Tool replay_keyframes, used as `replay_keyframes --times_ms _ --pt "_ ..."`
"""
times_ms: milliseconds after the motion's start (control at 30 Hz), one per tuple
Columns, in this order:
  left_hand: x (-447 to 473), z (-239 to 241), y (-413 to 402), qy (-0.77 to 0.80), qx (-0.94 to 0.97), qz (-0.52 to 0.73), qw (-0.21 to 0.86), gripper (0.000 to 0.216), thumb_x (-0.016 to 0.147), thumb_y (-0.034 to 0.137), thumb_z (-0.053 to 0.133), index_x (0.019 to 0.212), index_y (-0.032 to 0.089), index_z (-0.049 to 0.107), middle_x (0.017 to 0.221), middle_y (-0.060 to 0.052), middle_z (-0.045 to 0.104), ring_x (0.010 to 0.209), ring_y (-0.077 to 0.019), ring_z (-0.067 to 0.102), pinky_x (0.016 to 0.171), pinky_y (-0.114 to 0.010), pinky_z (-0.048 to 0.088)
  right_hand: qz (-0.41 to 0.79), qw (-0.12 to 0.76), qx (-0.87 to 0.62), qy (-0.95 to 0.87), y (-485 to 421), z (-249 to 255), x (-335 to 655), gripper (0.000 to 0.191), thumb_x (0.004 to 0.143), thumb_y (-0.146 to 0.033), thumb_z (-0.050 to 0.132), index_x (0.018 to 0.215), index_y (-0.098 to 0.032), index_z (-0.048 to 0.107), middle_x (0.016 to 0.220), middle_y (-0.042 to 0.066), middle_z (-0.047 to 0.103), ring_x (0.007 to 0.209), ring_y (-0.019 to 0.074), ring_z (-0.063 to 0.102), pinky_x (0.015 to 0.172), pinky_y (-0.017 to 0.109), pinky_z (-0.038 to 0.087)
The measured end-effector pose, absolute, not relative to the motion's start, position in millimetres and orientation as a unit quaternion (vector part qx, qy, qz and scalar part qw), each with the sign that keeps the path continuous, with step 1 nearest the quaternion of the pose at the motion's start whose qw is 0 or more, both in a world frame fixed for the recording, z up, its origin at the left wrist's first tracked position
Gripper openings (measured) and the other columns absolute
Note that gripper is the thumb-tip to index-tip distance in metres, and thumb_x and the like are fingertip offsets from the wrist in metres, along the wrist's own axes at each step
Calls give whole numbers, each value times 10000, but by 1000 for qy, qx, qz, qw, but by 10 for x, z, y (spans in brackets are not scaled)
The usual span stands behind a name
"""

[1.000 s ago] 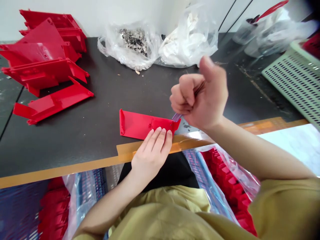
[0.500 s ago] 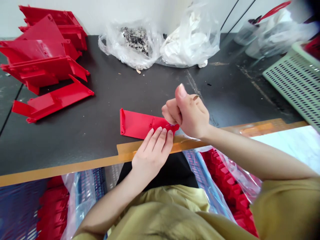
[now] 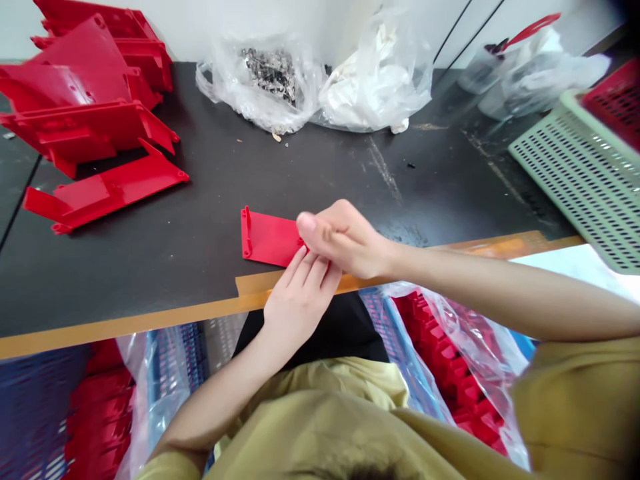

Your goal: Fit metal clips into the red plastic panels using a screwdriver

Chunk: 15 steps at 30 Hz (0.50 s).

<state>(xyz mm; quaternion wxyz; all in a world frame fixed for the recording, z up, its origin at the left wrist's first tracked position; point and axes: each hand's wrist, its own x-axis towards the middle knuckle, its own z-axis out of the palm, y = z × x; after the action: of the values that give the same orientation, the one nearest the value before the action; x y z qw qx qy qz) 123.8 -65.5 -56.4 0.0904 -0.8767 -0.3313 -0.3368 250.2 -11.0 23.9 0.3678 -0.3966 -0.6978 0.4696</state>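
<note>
"Red panel (image 3: 267, 239), and the hands on it: report."
"Left hand (image 3: 300, 297): fingers straight and together, laid flat on the panel's near edge, gripping nothing. Right hand (image 3: 350, 241): curled into a loose fist over the panel's right end, thumb tip forward. What the fingers enclose is hidden."
"Panel's position?"
"Flat on the black table (image 3: 310, 167), just behind the tan taped edge (image 3: 150, 321), its left end uncovered."
"Surroundings?"
"Heap of like red panels (image 3: 85, 100) at far left, well apart. Clear bag of metal parts (image 3: 267, 77) and white-filled bag (image 3: 375, 87) against the wall. Green perforated basket (image 3: 575, 167) at right. Below the edge, a bag of small red parts (image 3: 450, 367) beside the person's lap."
</note>
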Motion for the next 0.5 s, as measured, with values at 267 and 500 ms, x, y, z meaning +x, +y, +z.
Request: replay_keyframes --times_ms 267,500 --pt "1222 -580 -648 -326 -887 -311 102 382 900 131 557 1273 69 601 1193 -102 701 1174 -217 632 1086 -343 489 518 604 -430 -426 52 416 2685 658 839 -595 603 426 -212 262 413 -72 158 353 57 86 372 277 25" --pt "1211 -571 -661 -333 -888 -300 104 388 903 147 563 1283 80 601 1201 -94 698 1181 -213 627 1101 -343 473 526 564 -429 -471 -33 291 2621 665 928 -540 505 388 -212 299 365 -47 216 335 61 174 374 275 104"
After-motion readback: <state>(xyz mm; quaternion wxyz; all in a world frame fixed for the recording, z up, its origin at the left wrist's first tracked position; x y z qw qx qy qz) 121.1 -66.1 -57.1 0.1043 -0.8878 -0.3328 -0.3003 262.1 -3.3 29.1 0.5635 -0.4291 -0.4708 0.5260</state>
